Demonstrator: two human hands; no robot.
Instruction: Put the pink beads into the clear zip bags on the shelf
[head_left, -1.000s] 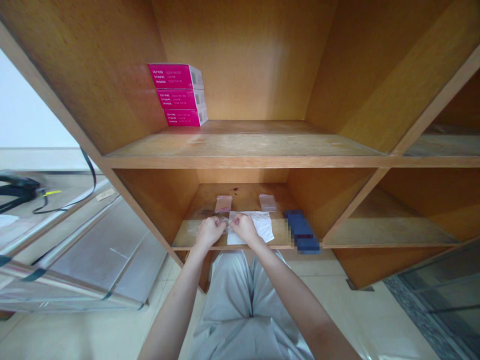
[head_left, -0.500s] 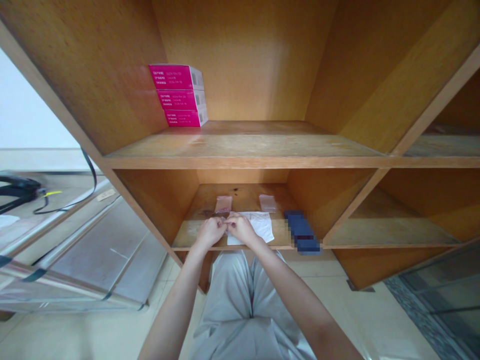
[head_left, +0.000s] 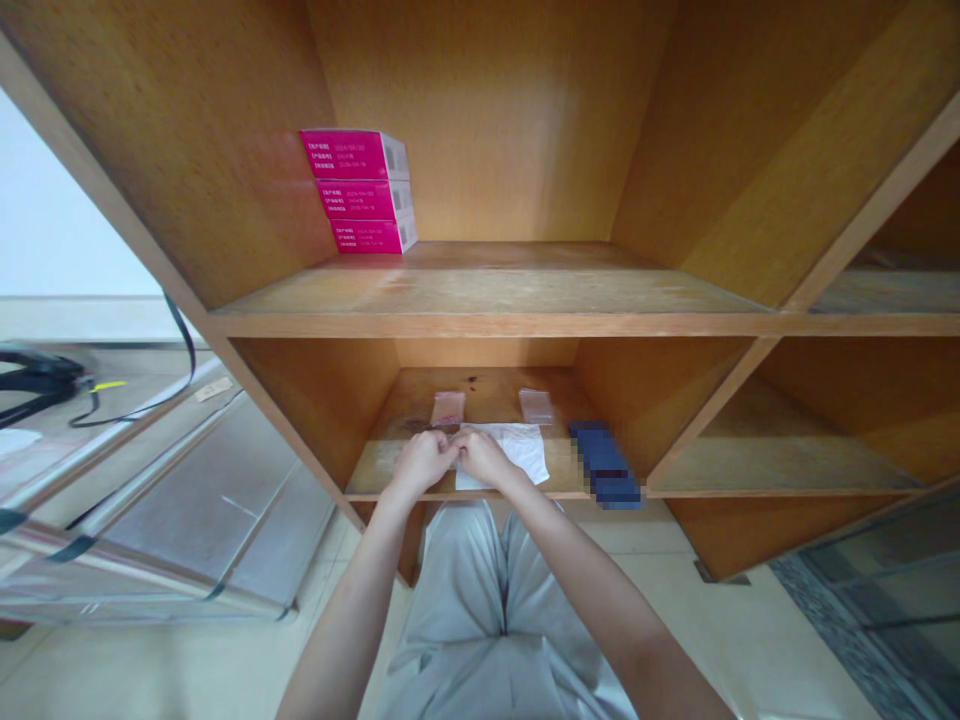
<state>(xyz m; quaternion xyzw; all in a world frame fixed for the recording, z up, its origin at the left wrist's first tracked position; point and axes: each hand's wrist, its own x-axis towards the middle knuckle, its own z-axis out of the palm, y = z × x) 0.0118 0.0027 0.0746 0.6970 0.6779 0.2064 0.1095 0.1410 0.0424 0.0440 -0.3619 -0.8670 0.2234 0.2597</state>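
Observation:
My left hand (head_left: 424, 458) and my right hand (head_left: 481, 455) meet just above the front of the lower shelf. Both have their fingers closed, fingertips together in a pinch. Whatever lies between them is too small and covered to make out. Under my right hand is a thin white sheet (head_left: 525, 453), slightly creased, like paper or tissue. Just beyond my fingers lies a small clear plastic bag (head_left: 448, 406) with a reddish tint along its lower edge. Another small clear bag (head_left: 535, 406), or a stack of them, rests behind the sheet.
A blurred-out dark blue object (head_left: 604, 465) lies right of the sheet, overhanging the front edge. Three pink boxes (head_left: 367, 195) are stacked on the upper shelf (head_left: 510, 285), at left. A frame with clear panels (head_left: 202, 500) stands left of the cabinet.
My hands stay in nearly the same place. The fingers have shifted slightly and curl closer together, hiding more of what is between them. The bags and sheet have not moved.

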